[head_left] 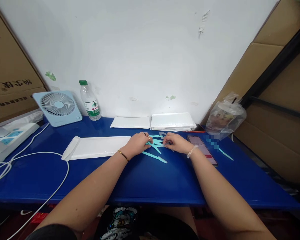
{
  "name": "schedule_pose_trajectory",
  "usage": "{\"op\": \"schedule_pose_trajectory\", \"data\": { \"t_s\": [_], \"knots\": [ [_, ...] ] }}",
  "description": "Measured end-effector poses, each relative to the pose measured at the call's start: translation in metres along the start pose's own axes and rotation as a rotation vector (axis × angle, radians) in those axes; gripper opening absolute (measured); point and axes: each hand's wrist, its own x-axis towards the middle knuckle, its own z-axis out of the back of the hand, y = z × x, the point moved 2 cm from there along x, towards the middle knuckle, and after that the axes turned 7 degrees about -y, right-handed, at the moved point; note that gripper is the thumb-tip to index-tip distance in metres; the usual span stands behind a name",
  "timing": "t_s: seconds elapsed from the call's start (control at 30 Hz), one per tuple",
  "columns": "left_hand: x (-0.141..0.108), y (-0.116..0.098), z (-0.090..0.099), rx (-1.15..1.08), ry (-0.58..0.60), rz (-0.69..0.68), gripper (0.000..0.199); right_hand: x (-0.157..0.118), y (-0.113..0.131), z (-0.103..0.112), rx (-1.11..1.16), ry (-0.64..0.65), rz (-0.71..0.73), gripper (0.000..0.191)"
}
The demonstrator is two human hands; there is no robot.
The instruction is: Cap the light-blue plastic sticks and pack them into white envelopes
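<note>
Several slim turquoise eyebrow razors lie in a loose fan on the blue table, between my two hands. My left hand is closed, its thumb and fingers pinching one of these razors. Just below that hand, a single razor lies apart on the tabletop. My right hand is at the right end of the pile with its fingertips pinched together. Clear plastic pieces show beside its fingers, but what it holds is too small to make out.
A white padded mailer lies left; more mailers are stacked by the wall. A phone and another razor lie right, near a bagged drink cup. A fan, water bottle and power strip stand left.
</note>
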Motion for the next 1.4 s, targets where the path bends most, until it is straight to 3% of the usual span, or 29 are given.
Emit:
{"op": "schedule_pose_trajectory", "data": {
  "t_s": [0.17,0.33,0.47,0.73,0.9,1.07,1.27,1.4],
  "knots": [
    [0.003,0.004,-0.004,0.044,-0.027,0.0,0.014,0.002,-0.001,-0.001,0.052,-0.098,-0.063,0.004],
    [0.005,0.004,-0.005,0.007,-0.052,0.03,0.013,0.002,0.003,0.001,0.5,-0.203,-0.184,0.026],
    [0.005,0.007,0.0,-0.106,-0.099,0.092,0.013,0.004,0.01,0.0,0.749,-0.216,-0.276,0.027],
    [0.002,0.016,0.008,-0.233,-0.147,0.238,0.015,0.005,0.005,0.004,0.849,-0.407,-0.258,0.029],
    [0.003,0.017,0.007,-0.268,-0.152,0.256,0.015,0.005,-0.003,0.001,0.935,-0.407,-0.374,0.03],
    [0.003,0.016,0.007,-0.299,-0.15,0.251,0.016,0.007,-0.001,-0.005,0.96,-0.4,-0.392,0.033],
    [0.002,0.01,0.006,-0.32,-0.143,0.233,0.017,0.008,0.014,-0.015,0.957,-0.277,-0.402,0.034],
    [0.001,0.003,0.002,-0.346,-0.048,0.185,0.018,0.008,0.016,-0.016,0.852,-0.133,-0.373,0.034]
  ]
}}
